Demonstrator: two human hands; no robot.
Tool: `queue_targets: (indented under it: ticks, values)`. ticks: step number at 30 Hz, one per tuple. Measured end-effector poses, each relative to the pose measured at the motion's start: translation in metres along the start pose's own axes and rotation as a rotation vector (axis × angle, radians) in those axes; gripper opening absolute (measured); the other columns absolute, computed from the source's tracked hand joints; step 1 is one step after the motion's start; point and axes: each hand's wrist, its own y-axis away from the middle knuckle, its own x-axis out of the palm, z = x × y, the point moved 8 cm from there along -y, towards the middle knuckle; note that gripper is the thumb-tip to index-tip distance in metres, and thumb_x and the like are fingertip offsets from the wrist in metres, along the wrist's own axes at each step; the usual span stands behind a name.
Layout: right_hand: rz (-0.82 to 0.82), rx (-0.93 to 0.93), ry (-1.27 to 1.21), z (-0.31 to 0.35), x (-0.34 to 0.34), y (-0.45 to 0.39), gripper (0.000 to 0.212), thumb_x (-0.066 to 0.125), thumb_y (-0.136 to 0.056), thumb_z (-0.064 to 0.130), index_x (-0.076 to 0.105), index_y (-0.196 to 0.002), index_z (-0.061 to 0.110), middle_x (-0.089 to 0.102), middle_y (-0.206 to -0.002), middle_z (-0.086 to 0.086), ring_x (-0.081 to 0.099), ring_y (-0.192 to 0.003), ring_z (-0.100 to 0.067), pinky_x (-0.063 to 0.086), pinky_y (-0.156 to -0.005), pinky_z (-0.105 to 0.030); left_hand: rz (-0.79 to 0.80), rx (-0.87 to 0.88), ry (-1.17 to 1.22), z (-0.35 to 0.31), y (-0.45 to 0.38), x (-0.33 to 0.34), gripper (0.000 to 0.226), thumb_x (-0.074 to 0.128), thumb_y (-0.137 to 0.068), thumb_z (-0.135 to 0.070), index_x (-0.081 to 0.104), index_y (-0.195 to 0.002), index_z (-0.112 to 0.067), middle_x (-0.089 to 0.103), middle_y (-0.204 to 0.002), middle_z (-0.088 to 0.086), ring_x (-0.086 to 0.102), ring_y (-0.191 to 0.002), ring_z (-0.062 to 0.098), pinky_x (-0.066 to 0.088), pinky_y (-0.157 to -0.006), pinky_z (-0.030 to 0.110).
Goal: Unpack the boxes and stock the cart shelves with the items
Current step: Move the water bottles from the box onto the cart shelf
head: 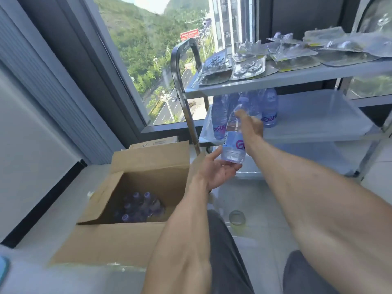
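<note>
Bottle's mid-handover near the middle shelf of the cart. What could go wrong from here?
1. The right hand grips the water bottle high on its body, while the left hand only cradles its base; it might slip when the left lets go.
2. The bottles on the middle shelf stand bunched at the left end, so pushing this one in may topple them.
3. The top shelf hangs low over that slot, so the cap could catch its edge.

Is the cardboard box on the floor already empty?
Not empty. The open cardboard box has its flaps up, and several purple-capped bottles stand in its bottom.
</note>
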Motion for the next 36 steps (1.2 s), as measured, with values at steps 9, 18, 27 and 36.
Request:
queue_targets:
  ticks: [9,18,27,36]
  values:
    - [-0.158,-0.149,0.297,-0.004,-0.047,-0.001,0.079,0.081,-0.067,0.053,0.055,-0.132,0.015,0.061,-0.128,-0.005,0.056,-0.118,-0.027,0.043,-0.089,-0.032,-0.329,0.17,0.126,0.044,-0.039,0.031,0.028,0.048,-0.091,-0.027,0.065,-0.09,-0.005,0.064,-0.076,0.014,0.056,-0.061,0.023,0.039,-0.058,0.028]
    - [-0.168,-0.165,0.301,-0.008,-0.054,-0.004,0.072,0.079,-0.059,0.064,0.042,-0.1,0.018,0.057,-0.096,0.002,0.056,-0.085,-0.021,0.037,-0.067,-0.03,-0.363,0.103,-0.119,0.057,-0.055,0.037,0.062,0.025,-0.091,-0.07,0.053,-0.067,-0.019,0.042,-0.051,-0.001,0.029,-0.039,0.012,0.015,-0.048,0.023]
    - [-0.267,-0.179,0.394,-0.003,-0.07,-0.005,0.078,0.073,-0.061,0.071,0.047,-0.109,0.015,0.062,-0.108,-0.004,0.06,-0.098,-0.027,0.039,-0.072,-0.032,-0.371,0.073,-0.167,0.059,-0.052,0.036,0.062,0.026,-0.096,-0.067,0.054,-0.066,-0.02,0.041,-0.045,-0.003,0.028,-0.034,0.009,0.018,-0.043,0.021]
    - [-0.255,-0.274,0.504,-0.009,-0.082,-0.027,0.075,0.074,-0.071,0.057,0.047,-0.135,0.026,0.062,-0.118,-0.01,0.056,-0.112,-0.03,0.042,-0.08,-0.034,-0.206,0.074,-0.115,0.057,-0.097,0.055,0.053,0.025,-0.103,-0.058,0.056,-0.096,-0.015,0.048,-0.071,0.007,0.032,-0.057,0.017,0.028,-0.057,0.03]
